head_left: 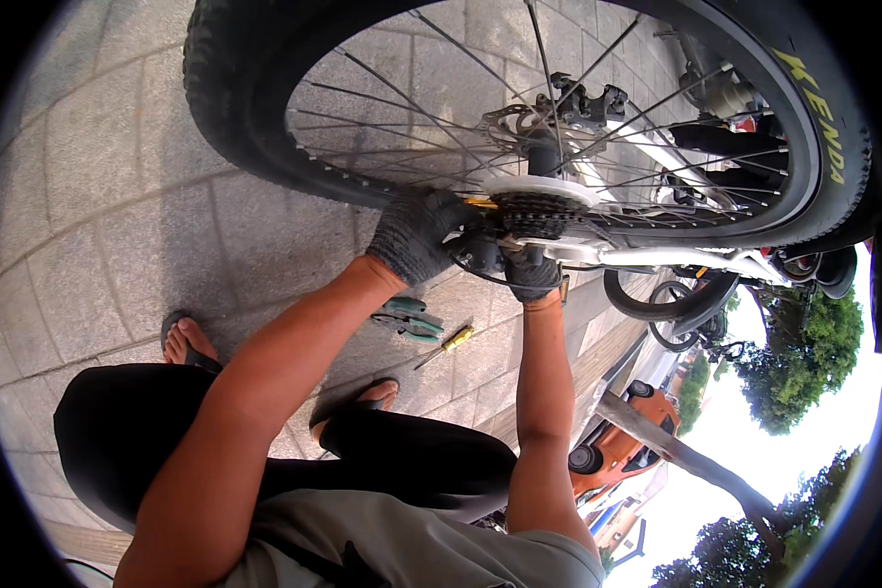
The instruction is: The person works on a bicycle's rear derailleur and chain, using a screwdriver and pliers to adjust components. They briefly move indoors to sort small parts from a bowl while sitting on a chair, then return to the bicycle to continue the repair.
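A bicycle's rear wheel with a black knobby tyre (265,127) fills the upper part of the head view. At its hub sits a dark cassette of sprockets (544,214) with a pale disc (539,186) behind it. My left hand (421,235), in a dark grey knit glove, is closed beside the cassette. A thin yellow-orange piece (480,203) shows just past its fingers; what they grip is hidden. Wearing a matching glove, my right hand (531,274) is closed at the black rear derailleur (480,252), its fingers partly hidden behind it.
Green-handled pliers (409,320) and a yellow-handled screwdriver (456,339) lie on the paving (88,186) near my feet. The white frame (696,257) runs off to the right. Another bicycle wheel (671,314), a tree trunk (657,441) and an orange car (622,446) are farther right.
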